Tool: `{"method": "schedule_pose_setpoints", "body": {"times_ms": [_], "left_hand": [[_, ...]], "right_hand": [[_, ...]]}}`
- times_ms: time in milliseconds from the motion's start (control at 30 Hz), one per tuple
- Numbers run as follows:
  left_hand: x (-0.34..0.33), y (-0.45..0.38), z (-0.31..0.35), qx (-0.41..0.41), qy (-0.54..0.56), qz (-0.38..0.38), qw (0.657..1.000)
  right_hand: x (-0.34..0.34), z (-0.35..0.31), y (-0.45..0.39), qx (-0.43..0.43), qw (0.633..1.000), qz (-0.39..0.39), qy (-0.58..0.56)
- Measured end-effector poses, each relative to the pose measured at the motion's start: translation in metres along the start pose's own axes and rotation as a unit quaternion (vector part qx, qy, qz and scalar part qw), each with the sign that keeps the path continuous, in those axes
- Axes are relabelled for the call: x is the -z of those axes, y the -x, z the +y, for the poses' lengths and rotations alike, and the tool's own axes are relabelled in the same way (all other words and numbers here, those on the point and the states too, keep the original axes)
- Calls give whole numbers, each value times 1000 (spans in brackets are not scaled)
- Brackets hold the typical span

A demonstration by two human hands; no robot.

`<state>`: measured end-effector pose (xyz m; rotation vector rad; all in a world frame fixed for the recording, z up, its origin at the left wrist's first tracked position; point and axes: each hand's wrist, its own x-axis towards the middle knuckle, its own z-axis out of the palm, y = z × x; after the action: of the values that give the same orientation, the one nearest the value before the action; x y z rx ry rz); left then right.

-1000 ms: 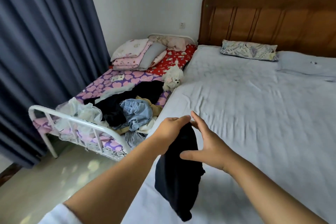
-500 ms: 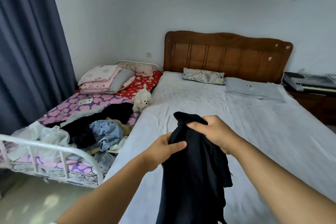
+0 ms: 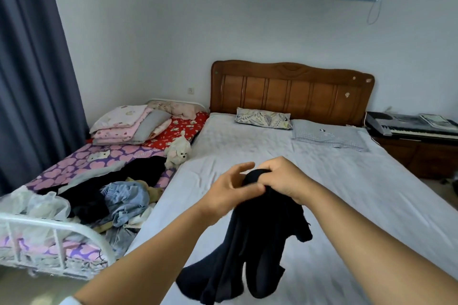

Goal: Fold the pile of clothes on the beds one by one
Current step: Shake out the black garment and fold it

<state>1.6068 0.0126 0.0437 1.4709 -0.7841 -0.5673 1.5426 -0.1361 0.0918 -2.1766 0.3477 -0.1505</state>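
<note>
- Right hand (image 3: 282,181) clenched round top of the black garment (image 3: 250,250), held up over the big bed (image 3: 347,193).
- Left hand (image 3: 230,190) just beside it, fingers spread; thumb side meets the cloth, actual grip unclear.
- Garment hangs crumpled below both hands, lower end above the bed's near edge.
- Clothes pile (image 3: 119,198) sits on the small bed (image 3: 81,163) to the left, next to a white plush dog (image 3: 178,153).
</note>
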Motion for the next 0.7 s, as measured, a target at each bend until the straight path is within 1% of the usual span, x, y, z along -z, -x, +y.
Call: {"method": "schedule_pose_setpoints", "body": {"times_ms": [33, 100, 133, 200, 233, 300, 333, 400, 467, 600, 667, 700], "left_hand": [[-8, -6, 1, -7, -54, -1, 999], [-21, -17, 4, -8, -167, 37, 985], [-22, -19, 4, 7, -178, 62, 982], [-21, -26, 4, 31, -144, 100, 984], [-21, -28, 5, 41, -123, 116, 985], [-19, -31, 6, 52, -71, 148, 985], [-18, -32, 7, 60, -45, 161, 984], [-14, -33, 7, 70, -19, 181, 981], [-9, -33, 5, 80, -18, 196, 977], [1, -32, 3, 85, -74, 200, 973], [10, -28, 3, 72, -154, 157, 973], [14, -28, 2, 68, -233, 115, 963]], "right_hand": [[0, 0, -2, 5, 1000, -1, 3], [7, 5, -3, 21, 1000, 5, -9], [9, 7, -3, 30, 999, 3, -24], [21, 17, -3, 31, 999, -11, -43], [28, 24, -2, 20, 999, -21, -35], [39, 40, 0, -17, 999, -38, -6], [44, 48, 1, -36, 998, -43, -10], [51, 60, 2, -48, 996, -43, -66], [55, 66, 1, -30, 988, -38, -146], [52, 65, -6, -26, 953, 0, -302], [51, 63, -10, -22, 942, 26, -333], [52, 62, -11, -17, 942, 37, -333]]}}
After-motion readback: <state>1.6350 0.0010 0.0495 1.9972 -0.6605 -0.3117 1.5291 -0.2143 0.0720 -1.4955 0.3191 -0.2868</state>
